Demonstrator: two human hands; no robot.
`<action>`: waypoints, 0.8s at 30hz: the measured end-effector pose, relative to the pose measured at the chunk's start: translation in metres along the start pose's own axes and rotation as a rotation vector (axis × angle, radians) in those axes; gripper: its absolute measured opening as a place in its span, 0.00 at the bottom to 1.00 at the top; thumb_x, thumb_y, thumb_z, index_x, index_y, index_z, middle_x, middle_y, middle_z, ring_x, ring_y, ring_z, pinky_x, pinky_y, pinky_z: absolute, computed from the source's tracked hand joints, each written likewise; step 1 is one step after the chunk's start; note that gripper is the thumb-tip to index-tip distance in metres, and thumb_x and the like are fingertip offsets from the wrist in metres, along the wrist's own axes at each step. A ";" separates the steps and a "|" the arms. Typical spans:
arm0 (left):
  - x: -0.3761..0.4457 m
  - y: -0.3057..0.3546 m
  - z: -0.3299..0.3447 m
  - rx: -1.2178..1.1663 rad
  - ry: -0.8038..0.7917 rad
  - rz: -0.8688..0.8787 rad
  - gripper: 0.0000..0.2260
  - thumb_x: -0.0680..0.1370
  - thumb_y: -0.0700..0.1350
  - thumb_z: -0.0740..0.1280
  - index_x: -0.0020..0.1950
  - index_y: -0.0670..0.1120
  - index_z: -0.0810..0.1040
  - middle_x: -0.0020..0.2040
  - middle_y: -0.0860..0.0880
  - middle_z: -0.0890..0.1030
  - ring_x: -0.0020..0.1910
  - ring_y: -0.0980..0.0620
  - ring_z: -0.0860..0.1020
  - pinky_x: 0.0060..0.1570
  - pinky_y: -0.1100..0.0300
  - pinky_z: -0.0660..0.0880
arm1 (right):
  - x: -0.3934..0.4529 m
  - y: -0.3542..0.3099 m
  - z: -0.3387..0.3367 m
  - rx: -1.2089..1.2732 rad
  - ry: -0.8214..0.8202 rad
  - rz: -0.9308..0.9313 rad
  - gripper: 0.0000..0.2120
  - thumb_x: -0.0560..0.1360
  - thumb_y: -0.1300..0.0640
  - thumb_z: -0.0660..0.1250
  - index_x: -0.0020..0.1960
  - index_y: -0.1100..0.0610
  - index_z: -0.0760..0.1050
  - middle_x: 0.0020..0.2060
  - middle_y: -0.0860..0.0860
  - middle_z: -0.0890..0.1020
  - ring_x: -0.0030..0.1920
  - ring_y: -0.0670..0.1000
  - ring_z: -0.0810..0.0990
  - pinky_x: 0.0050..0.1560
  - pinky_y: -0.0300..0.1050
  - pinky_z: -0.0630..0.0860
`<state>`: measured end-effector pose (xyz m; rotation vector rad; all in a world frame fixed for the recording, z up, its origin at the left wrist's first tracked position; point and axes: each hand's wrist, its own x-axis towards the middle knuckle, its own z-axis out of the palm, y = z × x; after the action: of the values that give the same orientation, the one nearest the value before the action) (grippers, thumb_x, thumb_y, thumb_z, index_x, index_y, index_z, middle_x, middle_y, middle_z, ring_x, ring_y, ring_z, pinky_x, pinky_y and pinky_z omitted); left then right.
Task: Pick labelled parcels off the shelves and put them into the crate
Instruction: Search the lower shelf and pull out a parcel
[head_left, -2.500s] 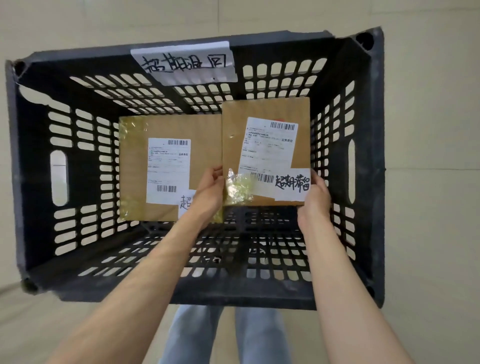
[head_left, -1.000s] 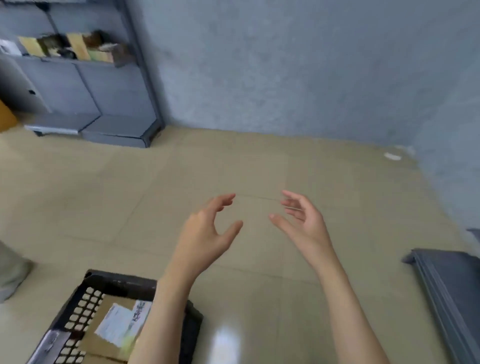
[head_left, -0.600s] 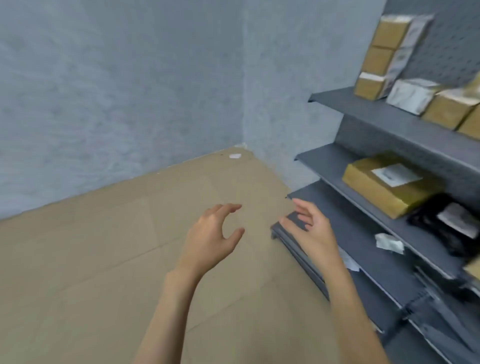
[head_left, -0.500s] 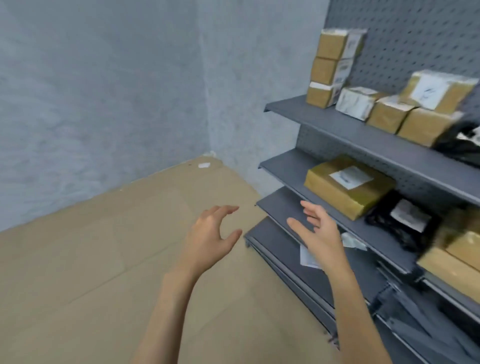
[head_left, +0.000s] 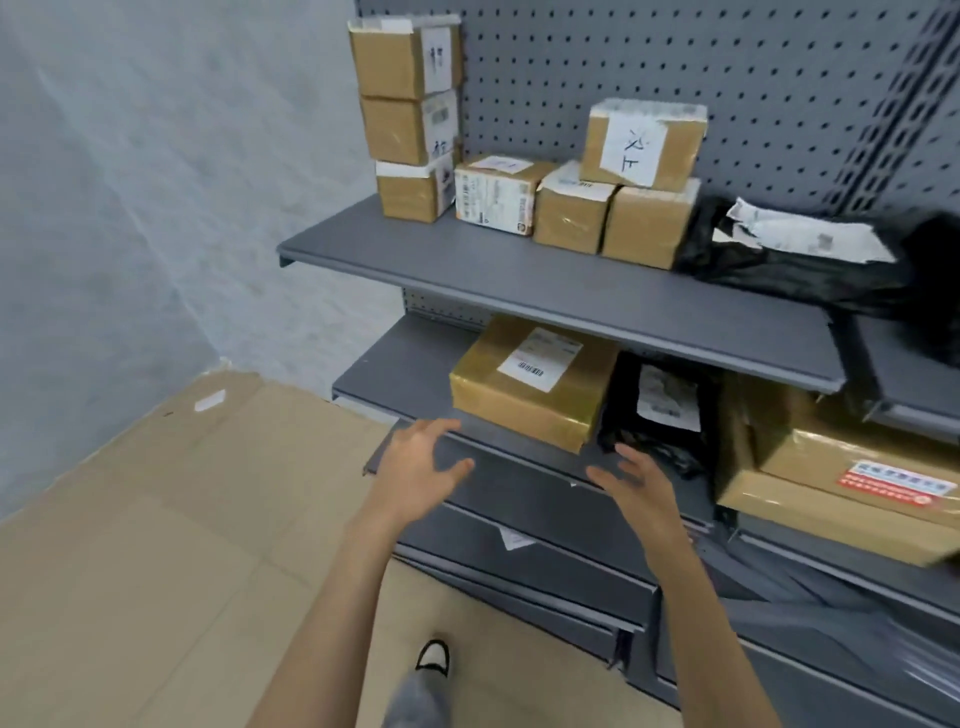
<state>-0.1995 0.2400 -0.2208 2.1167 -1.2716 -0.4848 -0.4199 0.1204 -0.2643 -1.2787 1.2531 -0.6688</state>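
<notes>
A tape-wrapped brown parcel (head_left: 535, 384) with a white barcode label lies on the middle grey shelf (head_left: 405, 371). My left hand (head_left: 421, 467) and my right hand (head_left: 636, 480) hover just in front of and below it, fingers spread, holding nothing. The upper shelf (head_left: 545, 283) carries several small brown boxes: a stack of three (head_left: 408, 119) at the left, and one with a handwritten label (head_left: 641, 143) on top of others. Black bagged parcels (head_left: 660, 410) (head_left: 810, 260) lie to the right. The crate is out of view.
Large flat brown boxes (head_left: 841, 488) sit on the shelf at the right. A lower shelf (head_left: 519, 525) holds a paper scrap. Pegboard backs the shelves; a grey wall and beige floor (head_left: 156, 519) lie at left. My shoe (head_left: 434, 657) shows below.
I let go of the parcel in the crate and turned right to the shelves. Both empty hands have come closer to the taped parcel on the middle shelf.
</notes>
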 end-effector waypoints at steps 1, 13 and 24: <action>0.020 -0.007 0.002 -0.009 -0.034 -0.008 0.22 0.73 0.49 0.70 0.66 0.49 0.72 0.65 0.46 0.72 0.67 0.45 0.67 0.66 0.52 0.65 | 0.012 0.000 0.007 0.042 0.015 0.047 0.29 0.72 0.54 0.72 0.70 0.52 0.66 0.70 0.53 0.68 0.70 0.55 0.66 0.60 0.48 0.67; 0.235 -0.058 0.042 0.070 -0.363 -0.117 0.39 0.72 0.58 0.69 0.76 0.50 0.53 0.74 0.45 0.60 0.73 0.41 0.55 0.70 0.45 0.56 | 0.147 0.000 0.068 0.156 0.246 0.260 0.37 0.73 0.59 0.71 0.75 0.60 0.54 0.71 0.57 0.63 0.71 0.58 0.64 0.66 0.47 0.66; 0.256 -0.070 0.070 -0.107 -0.382 -0.346 0.28 0.67 0.52 0.76 0.61 0.45 0.69 0.60 0.45 0.72 0.57 0.46 0.74 0.54 0.58 0.74 | 0.174 0.003 0.075 -0.006 0.251 0.362 0.44 0.66 0.51 0.76 0.73 0.57 0.55 0.67 0.57 0.68 0.67 0.60 0.69 0.68 0.57 0.67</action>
<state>-0.0743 0.0162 -0.3192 2.2270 -1.0411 -1.1249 -0.3049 -0.0133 -0.3331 -0.9561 1.6436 -0.5731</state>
